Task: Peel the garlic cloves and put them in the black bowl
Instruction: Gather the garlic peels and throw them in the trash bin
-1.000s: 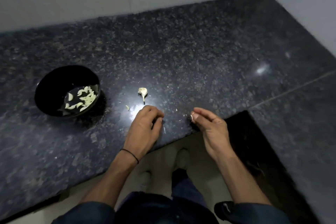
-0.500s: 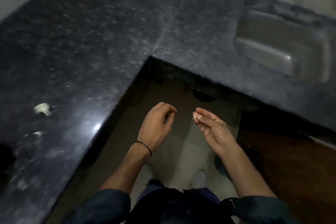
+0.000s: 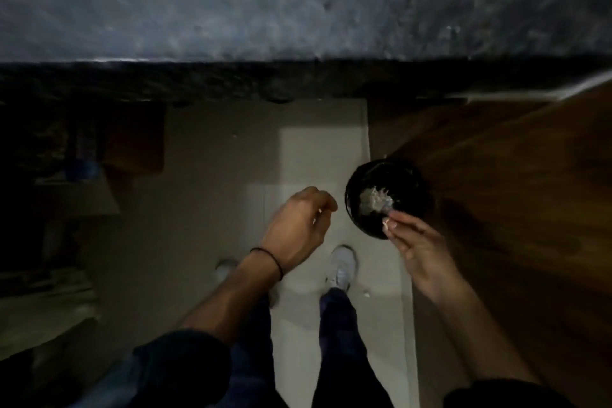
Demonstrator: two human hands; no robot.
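I am looking down at the floor; the black bowl with peeled cloves and the garlic on the counter are out of view. A round black container (image 3: 351, 187) stands on the floor, with a heap of pale garlic skins (image 3: 374, 200) inside. My right hand (image 3: 410, 242) hovers over its near rim, thumb and fingers pinched on a small pale bit of garlic skin. My left hand (image 3: 298, 225), a black band on its wrist, hangs to the left of the container with its fingers loosely curled and nothing visible in them.
The dark granite countertop (image 3: 298, 0) fills the top of the view, with its front edge above the floor (image 3: 314, 156). A brown wooden cabinet door (image 3: 513, 192) is at the right, behind the container. My white shoe (image 3: 342, 267) is below my hands. Dark shelves lie at the left.
The view has swung away from the counter, bowl and garlic, down to the floor. Both hands came off the counter edge, and my right hand now pinches over the black floor container.
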